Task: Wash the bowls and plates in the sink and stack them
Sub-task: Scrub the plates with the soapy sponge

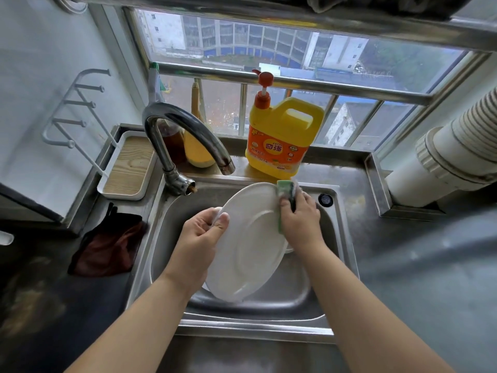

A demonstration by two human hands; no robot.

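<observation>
Right now the left hand [204, 227] is pinching the rim of the one white plate [250, 243], thumb lying on the face and fingers curling behind, holding it tilted over the sink [341, 238]. Across from those fingers, the right hand [298, 219] is gripping a single green sponge [285, 191] and pressing it against the plate's far rim. Judging by its look, the plate is behaving as stiff, breakable ware, probably slick with water, so a rim pinch with support behind seems the safest hold. Under the right wrist a sliver of another white dish is peeking out; how many lie beneath I cannot tell. Beyond the fingertips one faucet [185, 130] is arching over the basin, and one yellow detergent bottle [282, 138] is standing on the ledge.
</observation>
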